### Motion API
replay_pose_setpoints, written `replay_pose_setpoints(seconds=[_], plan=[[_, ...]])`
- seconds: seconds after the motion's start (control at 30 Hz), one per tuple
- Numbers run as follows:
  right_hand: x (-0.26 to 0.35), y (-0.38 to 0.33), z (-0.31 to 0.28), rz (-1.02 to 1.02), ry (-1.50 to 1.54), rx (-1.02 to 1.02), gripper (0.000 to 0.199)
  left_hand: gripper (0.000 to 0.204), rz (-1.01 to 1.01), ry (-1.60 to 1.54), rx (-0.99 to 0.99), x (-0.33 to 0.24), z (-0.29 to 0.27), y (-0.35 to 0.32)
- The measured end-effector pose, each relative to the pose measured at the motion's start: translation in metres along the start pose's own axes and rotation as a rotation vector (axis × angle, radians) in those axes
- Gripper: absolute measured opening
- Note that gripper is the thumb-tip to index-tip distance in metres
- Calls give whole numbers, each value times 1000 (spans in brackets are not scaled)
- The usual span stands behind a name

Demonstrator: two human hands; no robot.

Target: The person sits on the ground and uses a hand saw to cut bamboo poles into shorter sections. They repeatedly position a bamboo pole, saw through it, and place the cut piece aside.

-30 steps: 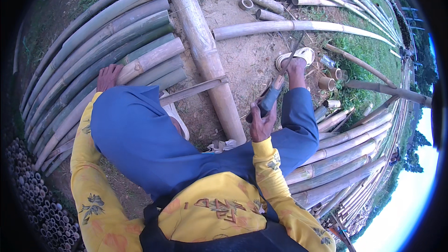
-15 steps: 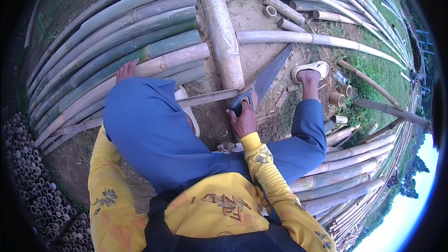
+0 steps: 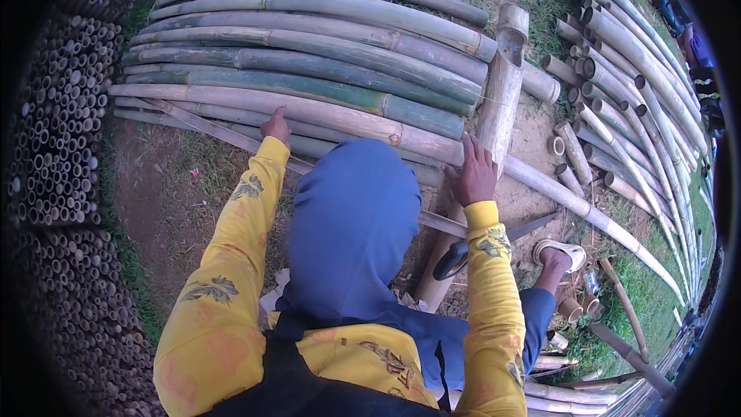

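A long pale bamboo pole (image 3: pixel 340 114) runs along the near side of a row of poles. My left hand (image 3: pixel 276 125) is closed on its near edge, some fingers out of sight. Farther right, my right hand (image 3: pixel 473 174) grips across it, fingers over the top and thumb on the near side. Beside the right hand, a thick bamboo post (image 3: pixel 498 100) with a notched end lies crosswise. A pale length (image 3: pixel 567 197) continues right from under that hand; the join is hidden. Below the right forearm rests a handsaw (image 3: pixel 532 224), its dark handle (image 3: pixel 450 261) partly covered, no hand on it.
Several green and grey poles (image 3: pixel 309 54) lie side by side beyond. Cut bamboo ends are stacked high on the left (image 3: pixel 62 123). More poles (image 3: pixel 641 116) and short offcuts (image 3: pixel 571 153) lie at right, near my sandalled foot (image 3: pixel 559 256). A thin strip (image 3: pixel 208 130) slants across the near side.
My right hand has let go of the saw and moved onto the pole. The left hand remains at the pole. The view has swung left, and my body leans toward the poles.
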State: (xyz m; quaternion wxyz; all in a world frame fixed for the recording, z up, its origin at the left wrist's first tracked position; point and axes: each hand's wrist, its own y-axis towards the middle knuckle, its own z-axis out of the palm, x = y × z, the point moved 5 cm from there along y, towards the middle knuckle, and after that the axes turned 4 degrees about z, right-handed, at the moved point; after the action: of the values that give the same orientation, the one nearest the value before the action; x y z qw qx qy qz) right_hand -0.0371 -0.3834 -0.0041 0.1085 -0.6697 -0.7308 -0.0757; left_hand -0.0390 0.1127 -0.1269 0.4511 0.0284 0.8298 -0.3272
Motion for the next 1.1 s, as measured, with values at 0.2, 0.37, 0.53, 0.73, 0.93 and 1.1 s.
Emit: replay_pose_setpoints(seconds=[0.2, 0.37, 0.53, 0.73, 0.93, 1.1], plan=[[16, 20, 46, -106, -173, 93, 74, 72, -96, 101, 57, -10, 12, 0], [14, 23, 49, -225, -204, -51, 35, 77, -72, 245, 156, -30, 17, -13], [27, 6, 17, -274, -203, -154, 39, 80, 7, -32, 13, -20, 14, 8], [8, 11, -31, -219, -258, -294, 63, 75, 197, -275, 111, -76, 20, -63], [11, 62, -76, -160, -248, -337, 60, 78, 273, -274, 225, -147, 73, -46], [11, 131, -85, -128, -182, -400, 66, 89, 167, -348, 450, -207, 131, 3]])
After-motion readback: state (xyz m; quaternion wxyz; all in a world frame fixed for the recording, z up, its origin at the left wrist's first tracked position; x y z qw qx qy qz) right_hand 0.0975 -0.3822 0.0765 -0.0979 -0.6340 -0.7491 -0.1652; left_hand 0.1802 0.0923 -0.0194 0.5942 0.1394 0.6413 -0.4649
